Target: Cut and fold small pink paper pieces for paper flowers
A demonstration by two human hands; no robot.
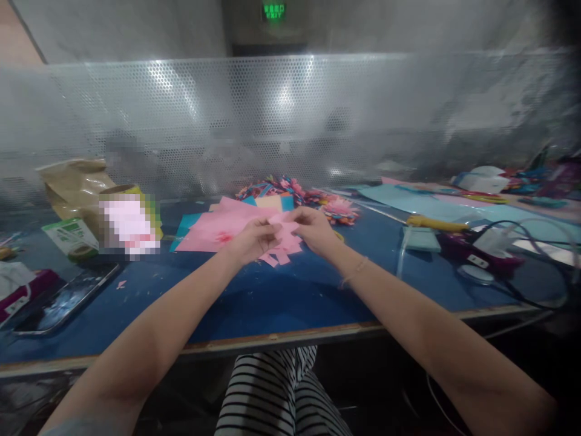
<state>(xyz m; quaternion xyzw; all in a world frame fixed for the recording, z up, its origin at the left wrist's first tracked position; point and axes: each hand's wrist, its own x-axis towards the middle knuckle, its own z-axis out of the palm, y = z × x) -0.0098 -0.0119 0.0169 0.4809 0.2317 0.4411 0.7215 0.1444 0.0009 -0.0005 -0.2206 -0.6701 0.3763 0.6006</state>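
Observation:
Over the middle of the blue table, my left hand (256,240) and my right hand (315,231) face each other, fingers closed in a pinch. Between them is a small piece of pink paper (284,229), its edges partly hidden by the fingers. Below and behind lie pink paper sheets (202,235), with a reddish mark near my left hand. Several cut pink strips (281,257) fan out just under my hands. Blue and cream paper (269,204) shows behind the pink sheets.
Colourful paper flowers (338,209) are heaped behind my hands, before a perforated metal panel (272,121). On the left are a phone (68,303), a green-white box (70,238) and a brown bag (75,188). A yellow-handled tool (438,224), cables and light-blue sheets (408,200) occupy the right.

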